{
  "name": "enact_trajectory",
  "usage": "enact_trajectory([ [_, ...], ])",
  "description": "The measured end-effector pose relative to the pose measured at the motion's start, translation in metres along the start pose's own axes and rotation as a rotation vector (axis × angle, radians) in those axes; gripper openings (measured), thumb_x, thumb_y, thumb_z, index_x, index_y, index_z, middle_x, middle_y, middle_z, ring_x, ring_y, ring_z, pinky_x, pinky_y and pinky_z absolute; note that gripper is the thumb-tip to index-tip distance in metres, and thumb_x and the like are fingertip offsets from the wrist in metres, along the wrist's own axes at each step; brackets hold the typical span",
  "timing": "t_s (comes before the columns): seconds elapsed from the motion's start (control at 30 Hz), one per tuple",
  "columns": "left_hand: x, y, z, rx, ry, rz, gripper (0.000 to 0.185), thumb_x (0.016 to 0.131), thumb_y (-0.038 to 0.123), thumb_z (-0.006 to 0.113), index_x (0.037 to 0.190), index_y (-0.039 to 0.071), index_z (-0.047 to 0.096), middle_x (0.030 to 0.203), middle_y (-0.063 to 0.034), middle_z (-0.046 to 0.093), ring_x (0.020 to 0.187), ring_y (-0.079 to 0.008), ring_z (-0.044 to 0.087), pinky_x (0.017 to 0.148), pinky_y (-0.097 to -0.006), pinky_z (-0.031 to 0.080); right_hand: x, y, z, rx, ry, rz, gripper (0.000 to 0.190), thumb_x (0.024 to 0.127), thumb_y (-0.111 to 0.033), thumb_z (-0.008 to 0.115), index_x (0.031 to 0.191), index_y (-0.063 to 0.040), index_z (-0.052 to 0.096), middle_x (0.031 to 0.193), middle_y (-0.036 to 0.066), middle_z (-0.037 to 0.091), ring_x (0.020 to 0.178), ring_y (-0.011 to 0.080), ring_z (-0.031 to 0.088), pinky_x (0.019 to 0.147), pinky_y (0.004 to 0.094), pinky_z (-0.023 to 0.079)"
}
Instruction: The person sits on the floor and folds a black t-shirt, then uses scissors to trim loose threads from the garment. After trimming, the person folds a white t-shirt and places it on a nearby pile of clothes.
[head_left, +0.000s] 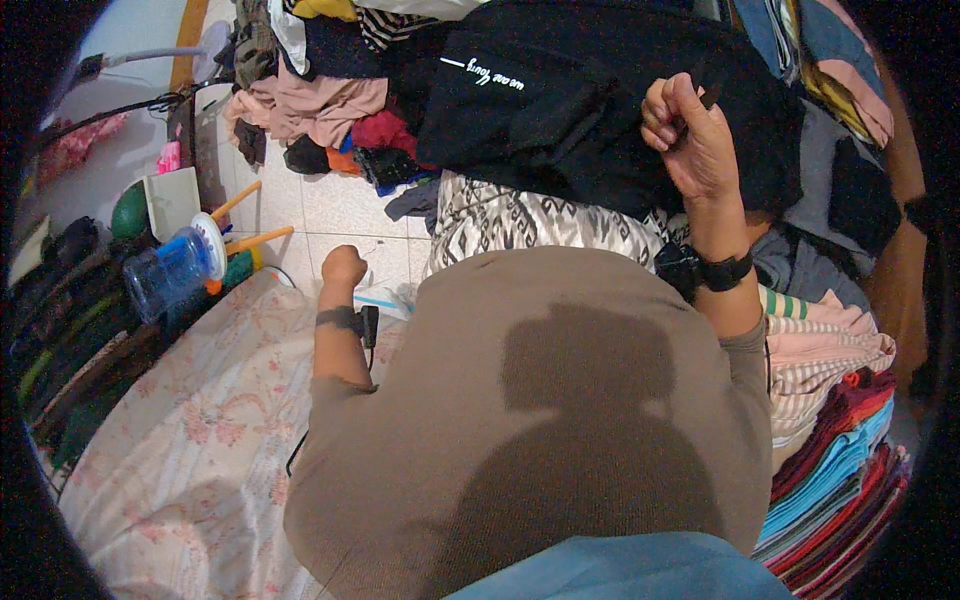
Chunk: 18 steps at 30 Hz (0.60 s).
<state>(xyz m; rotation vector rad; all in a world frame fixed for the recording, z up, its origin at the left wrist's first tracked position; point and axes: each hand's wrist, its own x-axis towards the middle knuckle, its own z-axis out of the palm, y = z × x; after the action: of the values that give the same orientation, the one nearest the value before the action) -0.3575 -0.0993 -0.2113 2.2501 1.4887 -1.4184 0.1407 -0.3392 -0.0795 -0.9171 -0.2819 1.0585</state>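
Note:
A black T-shirt (525, 105) with white printed writing lies spread out before me, partly over black-and-white patterned fabric (540, 221) at my lap. My right hand (690, 135) is raised above the black cloth at the right, its fingers curled and the thumb on top. A small dark bit shows beside the thumb; whether the hand grips it is unclear. My left hand (343, 266) is a fist over the pale tiled floor (337, 202), apart from the T-shirt, with nothing visible in it. Both wrists wear dark straps.
Crumpled clothes (322, 112) lie at the back left. Folded clothes (825, 487) are stacked at my right. To the left stand a blue clear plastic jar (172, 266) and wooden sticks (259, 240). A floral sheet (202, 435) covers the lower left.

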Motion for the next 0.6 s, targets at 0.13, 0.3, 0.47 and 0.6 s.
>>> enact_trajectory([
  [0.13, -0.009, 0.009, -0.009, 0.042, 0.487, 0.238, 0.028, 0.080, 0.013, 0.060, 0.105, 0.016, 0.073, 0.104, -0.0131, 0.070, 0.099, -0.0316, 0.066, 0.085, -0.0442, 0.053, 0.004, 0.000, 0.004, -0.358, 0.151, -0.019, 0.015, 0.099, -0.021, 0.056, 0.099, -0.007, 0.062, 0.088, 0.000, 0.057, 0.057, 0.0046, 0.036, 0.050, 0.0201, 0.031],
  [0.3, -0.025, 0.068, -0.103, -0.379, 0.527, 0.381, 0.025, 0.084, 0.010, 0.060, 0.107, 0.010, 0.068, 0.101, -0.0136, 0.067, 0.087, -0.0316, 0.067, 0.074, -0.0439, 0.053, 0.026, 0.000, 0.010, -0.964, -0.016, -0.288, 0.041, 0.091, 0.001, 0.047, 0.129, -0.005, 0.058, 0.131, 0.005, 0.061, 0.105, 0.0123, 0.060, 0.094, 0.0251, 0.044],
  [0.47, -0.091, 0.145, -0.197, -1.183, 0.627, 1.052, 0.037, 0.080, 0.006, 0.066, 0.116, 0.003, 0.061, 0.096, -0.0125, 0.060, 0.084, -0.0251, 0.062, 0.076, -0.0325, 0.051, 0.042, 0.000, 0.014, -0.992, -0.294, -0.239, 0.042, 0.087, 0.001, 0.052, 0.128, -0.003, 0.058, 0.124, 0.008, 0.064, 0.120, 0.0176, 0.056, 0.106, 0.0297, 0.038],
  [0.6, -0.110, 0.182, -0.239, -0.893, 0.624, 1.319, 0.042, 0.078, 0.006, 0.067, 0.119, 0.004, 0.060, 0.101, -0.0137, 0.057, 0.090, -0.0248, 0.060, 0.080, -0.0334, 0.050, 0.040, -0.003, 0.013, -1.022, -0.379, -0.172, 0.034, 0.089, -0.009, 0.057, 0.123, -0.002, 0.059, 0.112, 0.007, 0.064, 0.110, 0.0189, 0.059, 0.101, 0.0314, 0.041],
])
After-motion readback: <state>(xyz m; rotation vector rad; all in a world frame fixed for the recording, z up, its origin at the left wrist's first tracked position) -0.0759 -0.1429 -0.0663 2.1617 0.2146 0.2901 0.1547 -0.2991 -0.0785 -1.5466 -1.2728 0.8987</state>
